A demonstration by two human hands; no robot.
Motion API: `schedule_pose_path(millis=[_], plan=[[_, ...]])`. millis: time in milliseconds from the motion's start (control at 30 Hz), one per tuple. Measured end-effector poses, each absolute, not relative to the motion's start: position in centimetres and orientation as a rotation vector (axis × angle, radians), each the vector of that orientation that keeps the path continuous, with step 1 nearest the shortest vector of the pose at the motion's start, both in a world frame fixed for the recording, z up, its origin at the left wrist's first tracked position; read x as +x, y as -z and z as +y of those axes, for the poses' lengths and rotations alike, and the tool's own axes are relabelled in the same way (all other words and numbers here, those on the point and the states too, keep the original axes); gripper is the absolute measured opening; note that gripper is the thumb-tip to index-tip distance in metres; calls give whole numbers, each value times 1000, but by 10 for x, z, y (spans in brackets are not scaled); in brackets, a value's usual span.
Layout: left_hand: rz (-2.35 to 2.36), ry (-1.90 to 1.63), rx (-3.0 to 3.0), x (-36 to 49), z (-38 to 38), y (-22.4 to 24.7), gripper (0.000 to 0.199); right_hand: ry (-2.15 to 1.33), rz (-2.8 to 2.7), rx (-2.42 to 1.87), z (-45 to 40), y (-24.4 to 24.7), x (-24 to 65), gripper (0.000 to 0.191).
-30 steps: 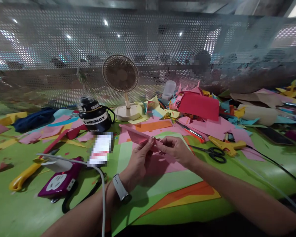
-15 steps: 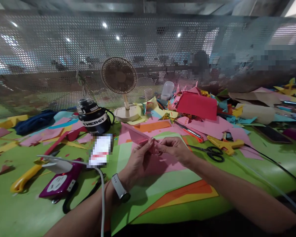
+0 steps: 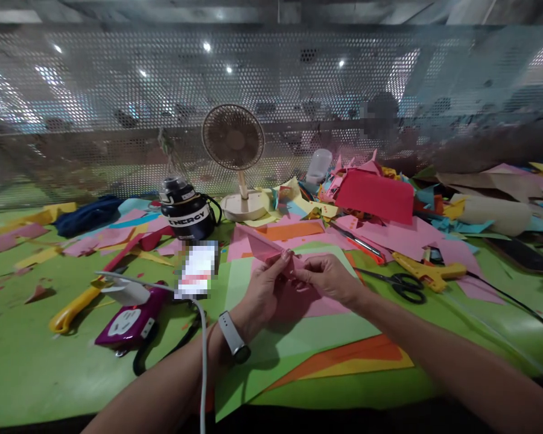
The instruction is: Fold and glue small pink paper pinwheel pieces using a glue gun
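A folded piece of pink paper (image 3: 266, 248) is pinched between both hands, its pointed end rising to the upper left. My left hand (image 3: 266, 283), with a grey-banded watch on the wrist, has its thumb on top of the paper. My right hand (image 3: 328, 278) grips the paper's right part between thumb and fingertips; the fold under the fingers is partly hidden. Beneath the hands lie a flat pink sheet (image 3: 308, 304) and a light green sheet (image 3: 253, 355). Black-handled scissors (image 3: 407, 287) rest right of my right hand.
Farther right lies a yellow glue gun (image 3: 432, 271) with a black cord. A fan (image 3: 233, 137), black bottle (image 3: 187, 217) and red paper (image 3: 375, 194) stand behind. At left are a phone (image 3: 198, 270), a purple power bank (image 3: 131, 322) and a yellow-handled tool (image 3: 75, 307). A white cable (image 3: 203, 361) crosses my left forearm.
The whole scene has shifted slightly right in view as the head turned left. Both hands keep hold of the pink paper, with small changes in the fingers at the fold.
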State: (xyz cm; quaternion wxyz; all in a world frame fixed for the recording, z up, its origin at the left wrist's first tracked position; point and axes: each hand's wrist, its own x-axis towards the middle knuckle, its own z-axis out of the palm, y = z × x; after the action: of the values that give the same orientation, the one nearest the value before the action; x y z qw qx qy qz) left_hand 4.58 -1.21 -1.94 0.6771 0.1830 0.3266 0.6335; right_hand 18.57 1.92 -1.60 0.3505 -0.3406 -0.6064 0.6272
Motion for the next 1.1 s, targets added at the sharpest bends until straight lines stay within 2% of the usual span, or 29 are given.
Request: schedule_pose_path(millis=[233,333,533,700,900,1100], plan=[[774,-1349,508,40,-9,27,24,-1432,-1733,-869,19,16,190,37],[805,-1304,557,38,-10,22,26,-1464,-1766,-858,20,12,194,37],[908,-1167,842,33,-14,16,28,-1404,-1574,-980,25,0,200,34],[853,-1047,1169,31,-14,25,26,-1535,-1504,-919,24,4,193,36],[808,-859,1315,24,-20,12,16,-1594,-1438,-928,24,5,198,25],[762,-677,1423,11,-15,6,17,-1630,-1516,-995,24,-3,201,32]])
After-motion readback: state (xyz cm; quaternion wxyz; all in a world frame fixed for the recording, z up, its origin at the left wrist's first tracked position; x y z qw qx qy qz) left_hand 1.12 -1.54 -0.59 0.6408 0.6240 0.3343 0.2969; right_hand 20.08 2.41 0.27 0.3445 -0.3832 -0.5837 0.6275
